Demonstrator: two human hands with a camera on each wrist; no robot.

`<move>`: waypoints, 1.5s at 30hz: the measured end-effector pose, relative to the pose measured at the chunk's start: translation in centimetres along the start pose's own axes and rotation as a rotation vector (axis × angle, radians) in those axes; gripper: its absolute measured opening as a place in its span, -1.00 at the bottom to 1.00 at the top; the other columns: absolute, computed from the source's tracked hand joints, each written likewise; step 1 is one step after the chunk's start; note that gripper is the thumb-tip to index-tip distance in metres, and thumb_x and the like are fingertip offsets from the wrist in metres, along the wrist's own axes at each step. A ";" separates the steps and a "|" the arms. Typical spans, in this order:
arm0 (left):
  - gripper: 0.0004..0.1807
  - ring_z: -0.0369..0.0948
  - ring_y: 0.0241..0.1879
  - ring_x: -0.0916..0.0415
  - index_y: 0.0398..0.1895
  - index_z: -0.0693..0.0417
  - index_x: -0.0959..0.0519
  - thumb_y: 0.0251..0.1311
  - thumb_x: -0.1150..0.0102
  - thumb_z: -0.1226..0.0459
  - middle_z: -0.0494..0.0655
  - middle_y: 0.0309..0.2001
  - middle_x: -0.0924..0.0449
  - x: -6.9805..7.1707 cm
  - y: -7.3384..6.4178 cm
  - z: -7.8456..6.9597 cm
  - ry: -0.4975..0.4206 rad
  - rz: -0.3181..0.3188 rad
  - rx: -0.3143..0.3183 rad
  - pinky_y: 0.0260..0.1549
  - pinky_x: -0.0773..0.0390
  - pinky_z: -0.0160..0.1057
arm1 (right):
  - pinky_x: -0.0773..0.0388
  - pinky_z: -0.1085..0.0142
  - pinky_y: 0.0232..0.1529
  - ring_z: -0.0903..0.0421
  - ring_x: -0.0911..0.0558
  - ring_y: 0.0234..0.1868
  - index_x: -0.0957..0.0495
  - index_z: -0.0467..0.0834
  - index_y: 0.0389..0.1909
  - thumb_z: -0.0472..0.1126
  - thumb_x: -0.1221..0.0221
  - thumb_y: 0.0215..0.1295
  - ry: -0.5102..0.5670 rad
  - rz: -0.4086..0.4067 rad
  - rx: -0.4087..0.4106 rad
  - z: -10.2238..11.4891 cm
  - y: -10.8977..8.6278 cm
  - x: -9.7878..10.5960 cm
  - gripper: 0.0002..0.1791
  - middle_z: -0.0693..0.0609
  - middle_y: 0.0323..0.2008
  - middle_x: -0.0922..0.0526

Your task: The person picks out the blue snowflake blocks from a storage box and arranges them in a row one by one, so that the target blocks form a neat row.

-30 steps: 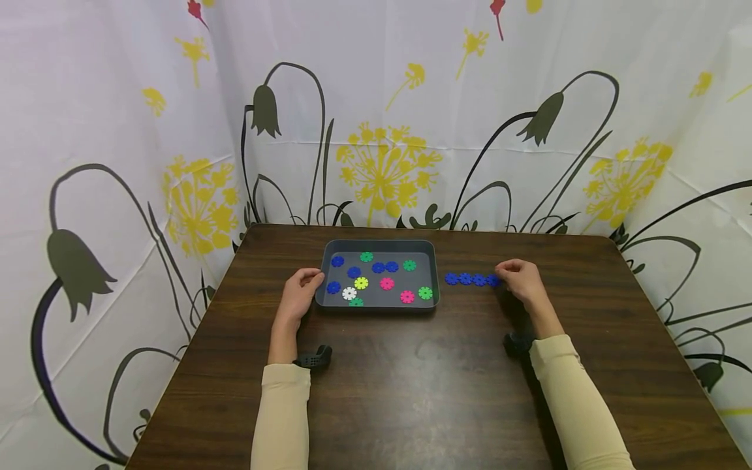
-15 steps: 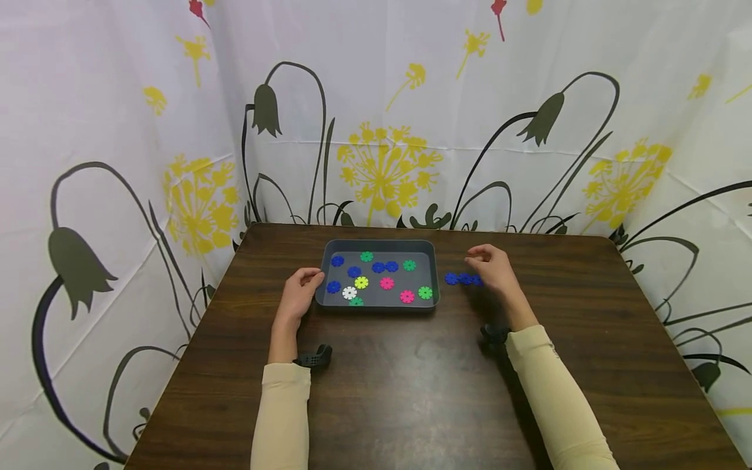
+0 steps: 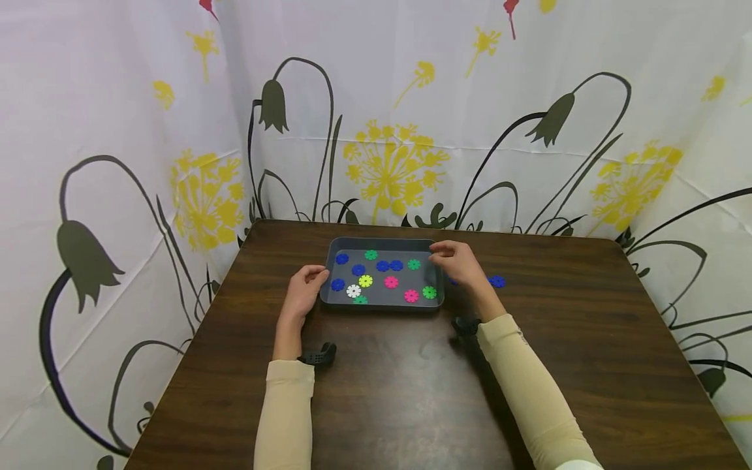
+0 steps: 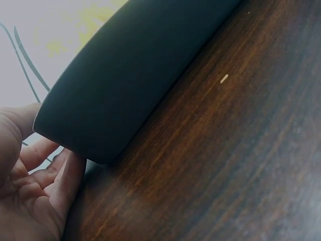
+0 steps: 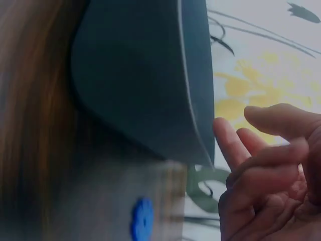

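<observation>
A dark grey tray [image 3: 384, 244] lies on the table, with flat, notched plastic discs scattered in it. Among them are blue discs [image 3: 358, 269], a yellow disc [image 3: 365, 281], a white disc [image 3: 353, 291], pink discs [image 3: 411, 296] and green discs [image 3: 429, 292]. My left hand [image 3: 303, 294] grips the tray's left side, thumb at the rim and fingers against the outer wall in the left wrist view. My right hand [image 3: 461, 264] is at the tray's right rim. Its fingers are loosely bent with nothing between them in the right wrist view.
Right of the tray, a blue disc [image 3: 497, 281] lies on the brown wooden table [image 3: 411, 391]; my right hand and forearm hide most of its row. Another view of a blue disc [image 5: 143, 218] shows beside the tray wall. A flower-print curtain [image 3: 470, 98] hangs behind the table.
My right hand has moved left, from the far end of the blue disc row to the tray's right rim. My left hand stays at the tray. The head view has shifted slightly.
</observation>
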State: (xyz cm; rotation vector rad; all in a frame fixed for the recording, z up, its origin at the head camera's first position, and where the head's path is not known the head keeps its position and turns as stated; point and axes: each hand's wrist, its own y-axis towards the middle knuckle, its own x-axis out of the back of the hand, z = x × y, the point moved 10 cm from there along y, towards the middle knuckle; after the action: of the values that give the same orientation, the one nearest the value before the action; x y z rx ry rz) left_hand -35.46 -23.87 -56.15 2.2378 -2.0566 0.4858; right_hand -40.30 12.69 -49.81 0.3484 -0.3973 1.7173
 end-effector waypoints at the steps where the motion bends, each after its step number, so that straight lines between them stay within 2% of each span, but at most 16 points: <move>1: -0.47 0.11 0.39 -0.40 0.43 0.16 -0.48 0.63 -0.12 0.01 0.21 0.40 -0.48 0.0 0.0 0.0 0.000 -0.002 -0.002 0.41 -0.38 0.16 | -0.54 0.38 -0.33 0.16 -0.62 -0.37 -0.58 -0.38 0.32 -0.26 -0.25 0.55 0.009 0.012 -0.003 0.2 0.1 -0.6 -0.57 -0.34 0.13 -0.76; 4: -0.47 0.09 0.37 -0.41 0.43 0.17 -0.48 0.63 -0.12 0.01 0.22 0.39 -0.49 0.0 0.0 -0.1 0.002 -0.003 -0.005 0.39 -0.38 0.13 | -0.45 0.41 -0.54 0.21 -0.45 -0.62 -0.56 -0.39 0.34 -0.28 -0.26 0.54 0.046 0.045 -0.028 0.6 0.3 -2.2 -0.55 -0.40 0.11 -0.74; 6: -0.48 0.08 0.37 -0.42 0.42 0.16 -0.49 0.63 -0.13 0.02 0.21 0.38 -0.50 0.1 0.0 -0.1 -0.004 -0.005 -0.003 0.39 -0.38 0.12 | -0.51 0.41 -0.56 0.22 -0.49 -0.66 -0.54 -0.40 0.35 -0.29 -0.26 0.54 0.053 0.059 -0.039 1.0 0.5 -3.1 -0.54 -0.42 0.12 -0.73; 11: -0.48 0.08 0.36 -0.42 0.41 0.17 -0.49 0.63 -0.12 0.02 0.22 0.37 -0.50 0.2 0.0 -0.1 0.002 -0.009 -0.004 0.39 -0.39 0.11 | -0.63 0.33 -0.50 0.22 -0.59 -0.64 -0.55 -0.39 0.34 -0.29 -0.25 0.53 0.046 0.091 -0.071 1.3 1.2 -5.2 -0.55 -0.40 0.10 -0.72; 17: -0.52 0.08 0.31 -0.45 0.40 0.18 -0.50 0.64 -0.13 0.06 0.22 0.34 -0.52 0.2 0.1 -0.1 -0.007 -0.014 -0.003 0.34 -0.41 0.07 | -0.55 0.33 -0.48 0.20 -0.53 -0.62 -0.60 -0.33 0.30 -0.24 -0.28 0.51 -0.010 0.095 -0.078 1.0 2.3 -6.7 -0.57 -0.29 0.02 -0.76; 24: -0.54 0.08 0.29 -0.47 0.38 0.20 -0.51 0.63 -0.14 0.10 0.23 0.31 -0.55 0.4 0.2 -0.3 -0.013 -0.030 -0.006 0.31 -0.43 0.05 | -0.58 0.32 -0.37 0.16 -0.59 -0.52 -0.63 -0.24 0.28 -0.18 -0.30 0.50 -0.095 0.081 -0.104 0.8 3.3 -7.6 -0.59 -0.24 -0.01 -0.78; 28: -0.54 0.07 0.29 -0.47 0.38 0.18 -0.51 0.63 -0.14 0.08 0.22 0.31 -0.55 0.4 0.0 -0.2 -0.016 -0.028 0.000 0.31 -0.44 0.05 | -0.62 0.24 -0.20 0.11 -0.67 -0.34 -0.64 -0.20 0.26 -0.16 -0.32 0.49 -0.171 0.071 -0.123 0.3 3.7 -8.0 -0.59 -0.21 0.03 -0.79; 33: -0.53 0.07 0.32 -0.46 0.39 0.17 -0.51 0.63 -0.14 0.07 0.21 0.33 -0.54 0.2 -0.1 -0.1 -0.022 -0.018 0.007 0.33 -0.44 0.07 | -0.64 0.12 -0.06 -0.02 -0.77 -0.16 -0.65 -0.21 0.23 -0.16 -0.34 0.47 -0.219 0.055 -0.129 -0.4 3.8 -8.1 -0.61 -0.20 -0.06 -0.83; 36: -0.53 0.07 0.32 -0.46 0.39 0.17 -0.51 0.63 -0.15 0.07 0.21 0.33 -0.54 0.2 -0.1 -0.2 -0.029 -0.018 0.005 0.34 -0.44 0.07 | -0.65 0.10 -0.05 -0.04 -0.77 -0.16 -0.65 -0.20 0.22 -0.15 -0.35 0.46 -0.225 0.048 -0.127 -0.5 3.9 -8.2 -0.61 -0.20 -0.10 -0.83; 42: -0.52 0.08 0.32 -0.46 0.39 0.17 -0.51 0.62 -0.15 0.06 0.21 0.33 -0.54 0.2 0.0 -0.2 -0.028 -0.016 0.006 0.36 -0.44 0.10 | -0.60 0.08 -0.03 -0.02 -0.64 -0.13 -0.69 -0.17 0.15 -0.14 -0.38 0.43 -0.273 0.032 -0.126 -0.4 3.9 -8.1 -0.65 -0.20 0.02 -0.74; 45: -0.52 0.08 0.32 -0.46 0.40 0.18 -0.50 0.63 -0.14 0.06 0.22 0.34 -0.53 0.2 -0.1 -0.2 -0.026 -0.017 0.004 0.36 -0.44 0.10 | -0.61 0.06 0.01 -0.04 -0.65 -0.08 -0.71 -0.19 0.11 -0.14 -0.38 0.43 -0.289 0.033 -0.133 -0.3 3.8 -8.2 -0.68 -0.20 0.05 -0.75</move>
State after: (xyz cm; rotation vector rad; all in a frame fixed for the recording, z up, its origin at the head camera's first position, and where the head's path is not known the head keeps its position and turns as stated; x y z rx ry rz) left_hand -35.40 -24.05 -55.92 2.2739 -2.0489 0.4619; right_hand -42.62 5.01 -53.94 0.4968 -0.7276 1.6667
